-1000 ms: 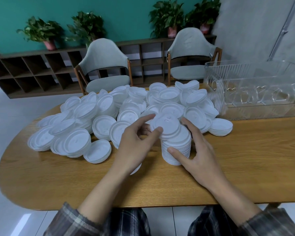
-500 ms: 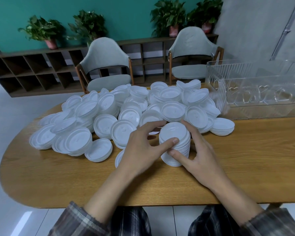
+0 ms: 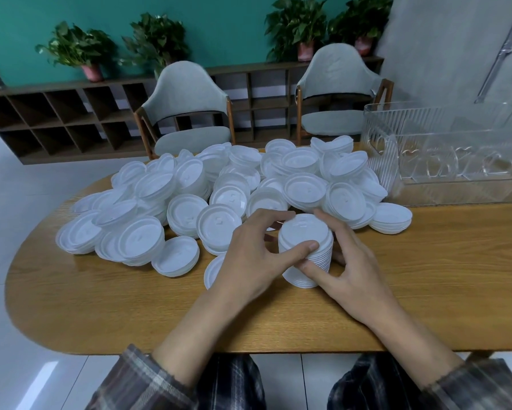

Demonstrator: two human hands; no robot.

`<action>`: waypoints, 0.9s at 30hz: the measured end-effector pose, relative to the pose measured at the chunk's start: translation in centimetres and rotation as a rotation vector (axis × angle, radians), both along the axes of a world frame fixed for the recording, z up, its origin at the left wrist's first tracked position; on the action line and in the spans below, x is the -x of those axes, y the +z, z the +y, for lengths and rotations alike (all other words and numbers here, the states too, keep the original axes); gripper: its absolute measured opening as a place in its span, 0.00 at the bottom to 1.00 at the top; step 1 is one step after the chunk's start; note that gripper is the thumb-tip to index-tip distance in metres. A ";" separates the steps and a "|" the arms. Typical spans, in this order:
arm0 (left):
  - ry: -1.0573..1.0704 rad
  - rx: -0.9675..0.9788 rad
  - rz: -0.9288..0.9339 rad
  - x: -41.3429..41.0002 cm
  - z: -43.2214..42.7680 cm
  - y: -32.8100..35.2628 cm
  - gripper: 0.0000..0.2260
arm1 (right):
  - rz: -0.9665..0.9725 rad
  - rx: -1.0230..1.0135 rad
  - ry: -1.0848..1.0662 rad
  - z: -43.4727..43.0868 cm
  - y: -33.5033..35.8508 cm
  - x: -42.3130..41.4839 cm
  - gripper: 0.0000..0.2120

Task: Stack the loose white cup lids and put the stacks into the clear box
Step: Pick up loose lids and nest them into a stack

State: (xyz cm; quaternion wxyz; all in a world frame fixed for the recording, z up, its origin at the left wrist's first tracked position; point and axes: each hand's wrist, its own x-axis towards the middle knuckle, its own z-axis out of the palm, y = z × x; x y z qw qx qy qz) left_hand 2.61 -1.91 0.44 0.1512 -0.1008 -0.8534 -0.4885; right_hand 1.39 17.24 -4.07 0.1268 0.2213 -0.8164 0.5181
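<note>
- Stack (image 3: 303, 232) stands upright on tabletop (image 3: 426, 276), touching the front edge of the loose lids (image 3: 219, 187) pile.
- Left hand (image 3: 248, 258): grip clamped on stack, thumb on near side, fingers over far top edge.
- Right hand (image 3: 352, 261): grip clamped on stack, thumb low on near side, fingers behind.
- Box (image 3: 456, 161) far right on tabletop, just beside pile.
- Single lid (image 3: 211, 270) lies flat, partly under left hand.

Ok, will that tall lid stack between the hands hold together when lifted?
Probably light: thin plastic. The stack is tall for its width, so it may tip or fan out unless left hand and right hand brace it. Nested rims likely limit sliding.
</note>
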 end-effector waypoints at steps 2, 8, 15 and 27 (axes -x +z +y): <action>-0.018 0.046 0.025 -0.2 0.0 -0.4 0.24 | 0.000 -0.010 -0.001 0.0 0.0 0.0 0.39; -0.024 0.246 0.078 -2.2 -3.5 -1.8 0.26 | 0.018 -0.014 0.004 -0.2 0.3 -0.2 0.38; 0.104 0.711 0.300 -3.6 -8.0 -3.4 0.23 | 0.006 -0.030 -0.008 -0.3 0.0 0.0 0.39; 0.022 0.671 0.280 -4.2 -7.7 -3.4 0.11 | 0.060 -0.081 -0.008 -0.4 0.3 -0.2 0.40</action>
